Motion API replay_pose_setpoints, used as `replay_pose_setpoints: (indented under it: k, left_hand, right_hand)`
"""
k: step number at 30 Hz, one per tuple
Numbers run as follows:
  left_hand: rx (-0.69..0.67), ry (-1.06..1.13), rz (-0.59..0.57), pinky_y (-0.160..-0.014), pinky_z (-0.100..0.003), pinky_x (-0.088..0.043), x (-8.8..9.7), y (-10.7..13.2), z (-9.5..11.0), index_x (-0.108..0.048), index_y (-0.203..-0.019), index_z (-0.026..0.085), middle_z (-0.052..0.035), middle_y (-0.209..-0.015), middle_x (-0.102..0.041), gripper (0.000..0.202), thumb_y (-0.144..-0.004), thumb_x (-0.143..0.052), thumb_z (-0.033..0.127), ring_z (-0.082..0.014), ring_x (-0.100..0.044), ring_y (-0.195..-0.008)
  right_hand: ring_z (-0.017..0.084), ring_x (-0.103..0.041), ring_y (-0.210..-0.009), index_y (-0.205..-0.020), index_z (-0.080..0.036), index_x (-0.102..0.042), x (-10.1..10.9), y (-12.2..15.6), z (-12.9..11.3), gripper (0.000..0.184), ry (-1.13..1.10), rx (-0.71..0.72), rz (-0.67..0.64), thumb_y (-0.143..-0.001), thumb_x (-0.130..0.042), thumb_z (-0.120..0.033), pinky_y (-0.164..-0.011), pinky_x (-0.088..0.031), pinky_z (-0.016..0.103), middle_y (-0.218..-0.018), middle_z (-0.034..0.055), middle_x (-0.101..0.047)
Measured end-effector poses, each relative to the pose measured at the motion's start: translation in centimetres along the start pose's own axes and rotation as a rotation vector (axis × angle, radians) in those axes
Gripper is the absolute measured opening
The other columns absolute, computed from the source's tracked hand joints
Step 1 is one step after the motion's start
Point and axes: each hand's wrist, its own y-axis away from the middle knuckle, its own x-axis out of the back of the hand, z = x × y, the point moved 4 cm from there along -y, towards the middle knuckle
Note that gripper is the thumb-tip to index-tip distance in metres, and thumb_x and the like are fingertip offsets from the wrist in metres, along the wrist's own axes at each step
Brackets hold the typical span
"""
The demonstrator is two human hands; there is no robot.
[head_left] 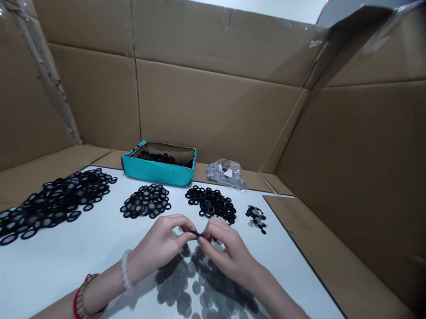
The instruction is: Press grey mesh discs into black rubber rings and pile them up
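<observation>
My left hand [173, 236] and my right hand [226, 246] meet over the white table, thumbs and fingertips pinched on opposite edges of one small black ring [196, 234]. It is seen nearly edge-on, so whether a disc sits inside it cannot be made out. Below my hands lie many loose grey translucent discs [184, 303], partly in shadow. Just beyond is a heap of black rings [210, 203]. Left of that heap is a pile of black rings with grey centres [146, 201].
A larger pile of grey-centred rings [53, 203] spreads at the left. A teal box [158, 172] of black rings and a clear plastic bag [226, 173] stand at the back. A small cluster of pieces [256, 218] lies right. Cardboard walls [215, 112] enclose the table.
</observation>
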Motion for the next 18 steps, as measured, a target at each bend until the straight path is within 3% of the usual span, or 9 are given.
replay_pose_setpoints:
  k: [6,9,13,18]
  left_hand:
    - [0.249,0.353,-0.092,-0.047,-0.022,-0.039,-1.1,-0.2,-2.2,-0.057,-0.080,0.015,0.0044,-0.056,-0.052,0.013,-0.075,-0.058,0.028,-0.0100,-0.049,-0.044]
    - [0.144,0.279,-0.115,-0.059,-0.025,-0.045,-0.9,-0.2,-1.9,-0.057,-0.092,0.017,0.0001,-0.069,-0.060,0.016,-0.077,-0.057,0.024,-0.0148,-0.058,-0.062]
    - [-0.120,-0.053,-0.081,-0.086,-0.032,-0.041,-0.4,0.1,-0.5,-0.062,-0.082,0.021,-0.0055,-0.095,-0.060,0.009,-0.079,-0.053,0.018,-0.0213,-0.054,-0.095]
    - [-0.181,-0.234,-0.050,-0.086,-0.034,-0.039,-0.1,0.3,0.1,-0.061,-0.080,0.021,-0.0060,-0.095,-0.057,0.012,-0.081,-0.050,0.015,-0.0221,-0.051,-0.095]
  right_hand:
    - [0.015,-0.047,-0.071,-0.077,-0.020,-0.051,-0.4,-0.1,1.0,0.012,-0.068,-0.062,-0.026,-0.088,-0.050,-0.022,-0.065,-0.036,0.026,-0.074,-0.0004,-0.050]
    - [0.015,-0.049,-0.072,-0.074,-0.020,-0.052,-0.4,-0.1,1.4,0.014,-0.071,-0.059,-0.023,-0.088,-0.051,-0.023,-0.066,-0.036,0.026,-0.073,-0.0001,-0.051]
    - [0.016,-0.048,-0.073,-0.070,-0.019,-0.048,-0.6,0.0,1.4,0.018,-0.074,-0.060,-0.086,-0.088,-0.050,-0.024,-0.066,-0.036,0.027,-0.073,0.0005,-0.052]
    - [0.015,-0.044,-0.070,-0.069,-0.020,-0.043,-0.4,0.1,0.6,0.018,-0.044,-0.009,-0.071,-0.087,-0.047,-0.017,-0.067,-0.036,0.029,-0.071,0.0000,-0.049]
